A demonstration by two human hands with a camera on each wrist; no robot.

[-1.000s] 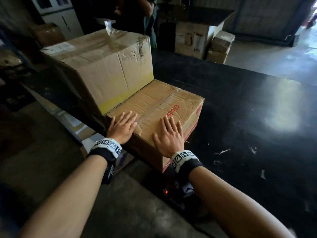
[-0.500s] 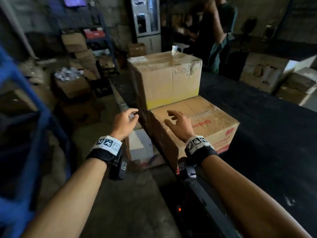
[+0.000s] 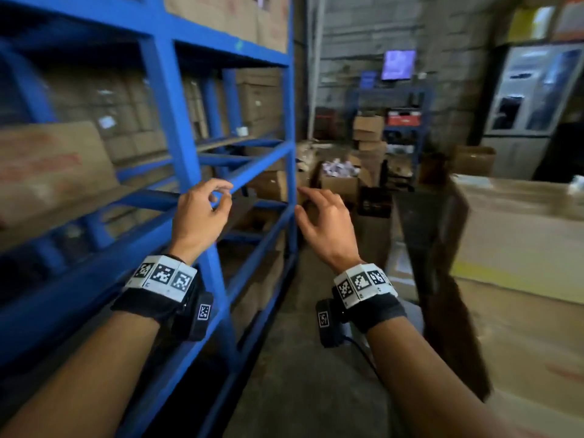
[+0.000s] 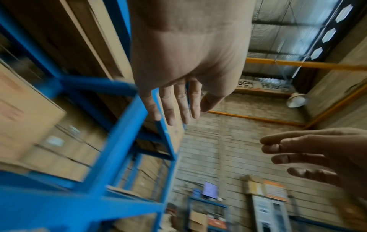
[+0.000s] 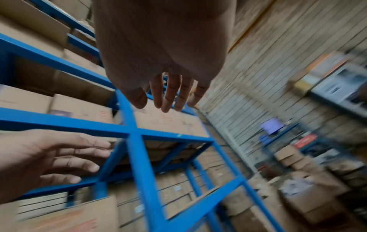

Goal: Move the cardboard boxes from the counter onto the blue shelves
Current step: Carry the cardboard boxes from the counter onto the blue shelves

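Note:
The blue shelves [image 3: 170,121] fill the left half of the head view, with several cardboard boxes stacked on them [image 3: 53,165]. My left hand [image 3: 205,207] hovers in front of a shelf rail, fingers loosely curled, holding nothing. My right hand [image 3: 322,216] floats beside the shelf's end post, fingers spread and empty. The tall cardboard box with a yellow band [image 3: 518,235] stands blurred at the right edge, on the counter. In the left wrist view my left hand [image 4: 174,106] is empty beside the blue frame [image 4: 119,141]. In the right wrist view my right hand [image 5: 168,97] is empty too.
A concrete aisle [image 3: 303,374] runs between the shelves and the counter. At its far end stand an open box of white items [image 3: 339,178], a small blue rack with boxes [image 3: 388,131] and a wall screen [image 3: 398,64]. A grey cabinet [image 3: 534,90] is at the back right.
My hands have lifted off the low box on the counter and hold nothing. The view has swung left from the counter to the blue shelves.

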